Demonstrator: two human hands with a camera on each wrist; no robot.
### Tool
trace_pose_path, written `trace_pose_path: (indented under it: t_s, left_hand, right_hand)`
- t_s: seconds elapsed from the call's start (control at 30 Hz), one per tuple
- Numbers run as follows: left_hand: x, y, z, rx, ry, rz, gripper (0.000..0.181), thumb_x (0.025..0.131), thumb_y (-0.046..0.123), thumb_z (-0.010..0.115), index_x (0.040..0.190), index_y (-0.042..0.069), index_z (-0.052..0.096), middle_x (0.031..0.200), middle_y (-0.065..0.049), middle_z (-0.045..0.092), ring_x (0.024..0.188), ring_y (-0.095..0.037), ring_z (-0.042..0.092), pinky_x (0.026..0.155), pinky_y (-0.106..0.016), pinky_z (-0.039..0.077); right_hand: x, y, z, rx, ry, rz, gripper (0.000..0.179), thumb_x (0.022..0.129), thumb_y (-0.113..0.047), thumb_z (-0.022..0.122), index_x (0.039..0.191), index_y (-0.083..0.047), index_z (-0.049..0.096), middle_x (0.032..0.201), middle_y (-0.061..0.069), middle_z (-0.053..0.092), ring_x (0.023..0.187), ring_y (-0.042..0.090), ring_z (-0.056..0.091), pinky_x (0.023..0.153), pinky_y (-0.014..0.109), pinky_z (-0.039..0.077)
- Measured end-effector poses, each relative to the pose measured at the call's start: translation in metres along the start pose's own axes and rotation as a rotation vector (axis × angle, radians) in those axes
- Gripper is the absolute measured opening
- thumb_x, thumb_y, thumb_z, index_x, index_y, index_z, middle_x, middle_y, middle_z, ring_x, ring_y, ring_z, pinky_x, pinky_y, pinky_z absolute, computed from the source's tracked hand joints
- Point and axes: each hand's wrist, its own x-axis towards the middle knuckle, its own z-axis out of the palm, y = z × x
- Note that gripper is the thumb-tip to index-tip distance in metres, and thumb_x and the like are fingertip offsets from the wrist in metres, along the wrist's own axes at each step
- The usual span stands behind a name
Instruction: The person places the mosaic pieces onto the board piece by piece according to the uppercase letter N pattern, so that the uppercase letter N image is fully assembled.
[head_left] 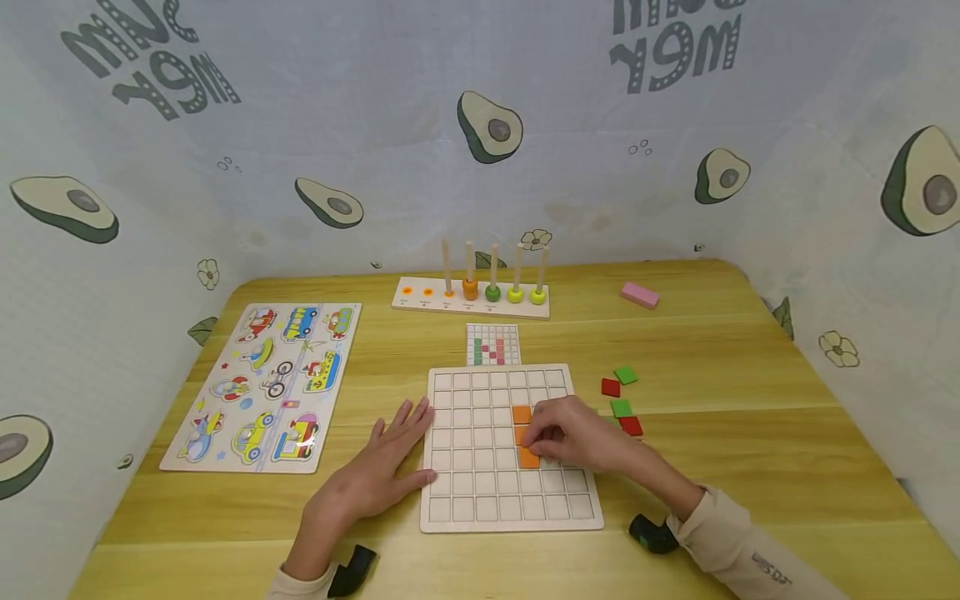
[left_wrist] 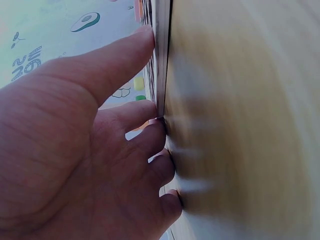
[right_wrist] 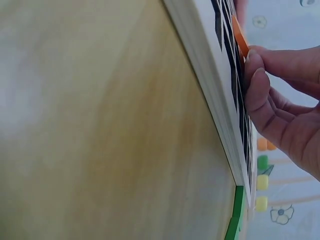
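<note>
A white gridded board (head_left: 486, 484) lies flat on the table. My left hand (head_left: 372, 475) rests at its left edge with the fingers spread; in the left wrist view the thumb (left_wrist: 117, 62) touches the board's side (left_wrist: 161, 55). Over the board's right half, my right hand (head_left: 581, 431) pinches an orange tile (right_wrist: 240, 37), which stands tilted against the grid in the right wrist view. From the head, orange squares form a short column, an upper one (head_left: 522, 414) and a lower one (head_left: 528, 457), with the fingertips partly covering the middle.
Loose green (head_left: 626, 375) and red (head_left: 611, 387) tiles lie right of the board. Behind it are a pattern card (head_left: 492, 343) and a peg stand (head_left: 420, 302) with coloured beads. A vehicle puzzle (head_left: 243, 417) lies left, a pink block (head_left: 640, 294) back right.
</note>
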Motion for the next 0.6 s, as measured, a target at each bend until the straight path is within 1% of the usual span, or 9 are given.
trace_pose_path:
  t_s: [0.1, 0.23, 0.6]
  left_hand:
    - [-0.0004, 0.0002, -0.0003, -0.002, 0.0, 0.001, 0.08, 0.106, 0.029, 0.07, 0.169, 0.002, 0.03, 0.179, -0.015, 0.021, 0.166, -0.041, 0.006, 0.131, -0.068, 0.001]
    - [-0.0004, -0.0001, 0.0, -0.007, 0.0, 0.006, 0.08, 0.106, 0.028, 0.071, 0.169, 0.001, 0.03, 0.178, -0.016, 0.021, 0.166, -0.041, 0.006, 0.131, -0.069, 0.001]
    - [-0.0004, -0.0008, 0.0005, -0.009, -0.003, 0.003, 0.08, 0.106, 0.029, 0.07, 0.17, 0.002, 0.029, 0.179, -0.015, 0.021, 0.166, -0.041, 0.006, 0.131, -0.068, 0.002]
  right_hand:
    - [-0.0001, -0.0007, 0.0009, -0.021, 0.008, -0.013, 0.008, 0.094, -0.003, 0.083, 0.093, -0.011, 0.082, 0.088, -0.007, 0.07, 0.079, 0.003, 0.054, 0.069, 0.022, 0.055]
    - [-0.0002, -0.0018, 0.0016, -0.017, 0.014, -0.017, 0.009, 0.093, -0.002, 0.083, 0.092, -0.011, 0.082, 0.088, -0.007, 0.07, 0.079, 0.003, 0.055, 0.069, 0.022, 0.055]
    - [0.001, -0.0046, 0.0046, -0.015, 0.047, 0.007, 0.016, 0.088, -0.002, 0.088, 0.086, -0.011, 0.075, 0.082, -0.007, 0.069, 0.073, 0.002, 0.058, 0.065, 0.021, 0.057]
